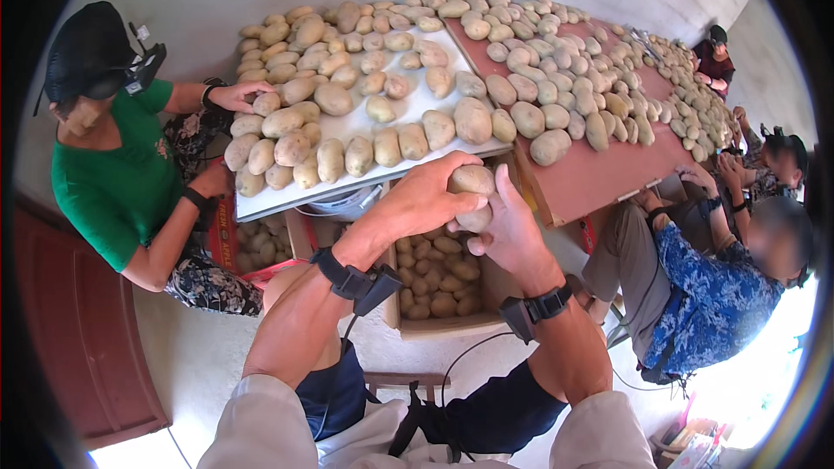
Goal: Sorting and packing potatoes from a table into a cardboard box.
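Observation:
Both of my hands are raised over an open cardboard box (pixel 449 324) of potatoes, in front of the table edge. My left hand (pixel 438 187) grips a pale potato (pixel 470 178), its thumb laid across the front. Just below that thumb, my right hand (pixel 518 234) has its fingers curled around a potato surface (pixel 474 219). Whether this is the same potato or a second one, I cannot tell. Right behind my hands, a row of potatoes (pixel 387 147) lines the near edge of the white tabletop (pixel 410 111).
A reddish-brown board (pixel 586 185) bearing many potatoes adjoins on the right. At left, a person in green (pixel 111 176) touches a potato, beside a red box (pixel 225 234). A bucket (pixel 342 202) stands under the table. A person in blue (pixel 710 299) sits at right.

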Motion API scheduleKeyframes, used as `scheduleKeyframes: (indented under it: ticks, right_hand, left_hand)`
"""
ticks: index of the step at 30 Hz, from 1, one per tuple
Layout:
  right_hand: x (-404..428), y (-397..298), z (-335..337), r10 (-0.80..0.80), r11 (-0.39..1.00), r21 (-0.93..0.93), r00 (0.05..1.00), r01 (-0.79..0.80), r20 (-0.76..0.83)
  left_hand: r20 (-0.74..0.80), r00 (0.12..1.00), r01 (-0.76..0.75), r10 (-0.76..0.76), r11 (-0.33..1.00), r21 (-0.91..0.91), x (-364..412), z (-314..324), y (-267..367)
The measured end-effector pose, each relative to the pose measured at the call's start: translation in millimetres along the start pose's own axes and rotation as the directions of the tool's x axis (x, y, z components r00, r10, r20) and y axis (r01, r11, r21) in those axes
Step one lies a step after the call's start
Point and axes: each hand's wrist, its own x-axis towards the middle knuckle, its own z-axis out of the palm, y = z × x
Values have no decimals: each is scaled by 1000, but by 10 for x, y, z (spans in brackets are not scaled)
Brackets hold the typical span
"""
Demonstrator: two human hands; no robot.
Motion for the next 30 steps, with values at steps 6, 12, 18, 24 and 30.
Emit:
scheduleKeyframes:
  ticks: [6, 12, 18, 24, 30]
  right_hand:
    - [0, 80, -100, -11, 997, 71, 999, 14, -38]
    - [-91, 68, -144, -29, 994, 102, 999, 33, -37]
    - [-143, 61, -175, -60, 984, 164, 995, 73, -82]
    - [-164, 34, -223, -103, 970, 210, 990, 120, -94]
    - [-169, 4, -233, -81, 965, 243, 994, 95, -68]
  left_hand:
    - [-273, 943, 64, -188, 911, -406, 222, -262, -129]
    - [-381, 921, -236, -77, 670, -704, 510, -560, -307]
    - [-535, 828, -164, -167, 841, -515, 454, -426, -254]
    - [-46, 998, -36, 33, 998, -61, 306, 158, -210]
    - [17, 983, -176, 181, 922, 344, 312, 339, -207]
